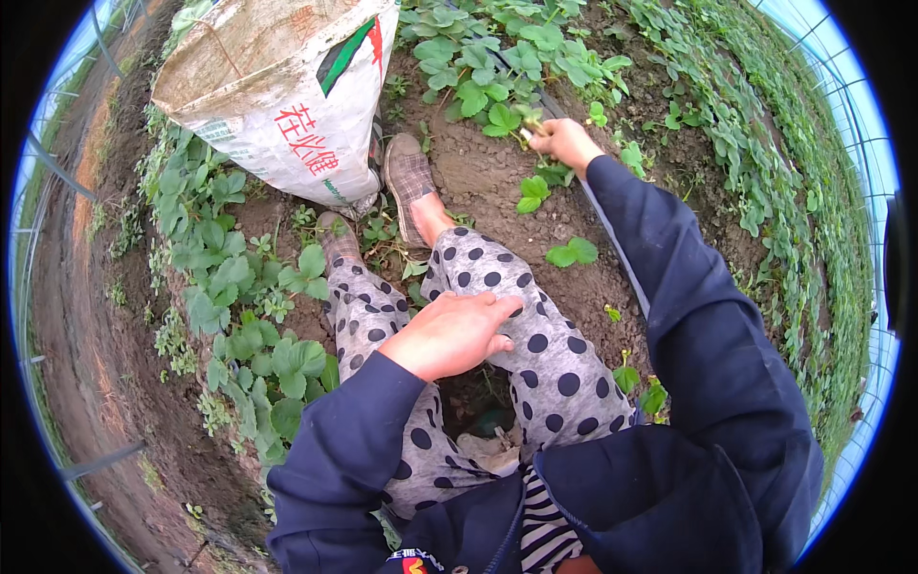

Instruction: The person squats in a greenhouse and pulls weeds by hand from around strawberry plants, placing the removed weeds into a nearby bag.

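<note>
My left hand (455,333) rests palm down over my knees in polka-dot trousers, its fingers apart and nothing seen in it. Ahead and to the right, my right hand (563,143) is closed on a small, blurred piece of plant (531,118), just above the soil of the bed. Leafy strawberry plants (495,64) grow directly beyond it. Small leaf clusters (571,252) stand in the soil between my right forearm and my legs. A white woven sack (287,122) with printed writing stands upright before my feet, its mouth wide.
A dark drip hose (617,237) runs along the bed beside my right forearm. More strawberry plants (237,273) line the left side, and rows of low plants (760,158) stretch along the right. Metal hoops and blue plastic film (846,86) of a tunnel curve around the edges.
</note>
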{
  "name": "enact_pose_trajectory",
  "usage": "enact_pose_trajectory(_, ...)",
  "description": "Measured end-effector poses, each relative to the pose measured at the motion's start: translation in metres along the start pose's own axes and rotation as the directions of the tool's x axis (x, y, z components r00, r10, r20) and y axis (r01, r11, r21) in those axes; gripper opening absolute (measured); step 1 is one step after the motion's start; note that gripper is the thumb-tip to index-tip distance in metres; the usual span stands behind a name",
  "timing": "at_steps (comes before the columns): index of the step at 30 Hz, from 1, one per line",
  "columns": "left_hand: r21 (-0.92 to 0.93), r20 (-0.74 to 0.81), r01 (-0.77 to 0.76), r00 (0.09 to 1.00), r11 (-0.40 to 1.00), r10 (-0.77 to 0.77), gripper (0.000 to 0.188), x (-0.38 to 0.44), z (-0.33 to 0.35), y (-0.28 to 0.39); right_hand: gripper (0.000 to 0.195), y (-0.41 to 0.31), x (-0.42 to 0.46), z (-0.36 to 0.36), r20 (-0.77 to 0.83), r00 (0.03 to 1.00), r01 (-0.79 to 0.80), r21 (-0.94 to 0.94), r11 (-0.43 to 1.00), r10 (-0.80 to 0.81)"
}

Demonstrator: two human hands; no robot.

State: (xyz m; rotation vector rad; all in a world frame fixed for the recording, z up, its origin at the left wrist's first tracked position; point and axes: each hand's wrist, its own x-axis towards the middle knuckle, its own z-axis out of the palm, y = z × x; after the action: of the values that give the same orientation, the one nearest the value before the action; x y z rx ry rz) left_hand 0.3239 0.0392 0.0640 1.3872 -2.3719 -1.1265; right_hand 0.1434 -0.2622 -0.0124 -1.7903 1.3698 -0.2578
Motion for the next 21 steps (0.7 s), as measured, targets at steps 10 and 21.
enact_pose_trajectory(10, 0.0, -0.034, 0.024, 0.999, 1.0, -0.024, 0.048, -0.011, 0.009, -0.006, 0.012, -0.297, -0.093, -0.041, -0.83, 0.148, 0.982, 0.058, 0.18, -0.538)
enact_pose_trajectory(21, 0.183, -0.049, 0.205, 0.979, 0.962, -0.199, 0.051, -0.02, -0.003, 0.005, 0.028, -0.262, -0.029, -0.041, -0.248, 0.068, 0.744, -0.633, 0.214, -0.966)
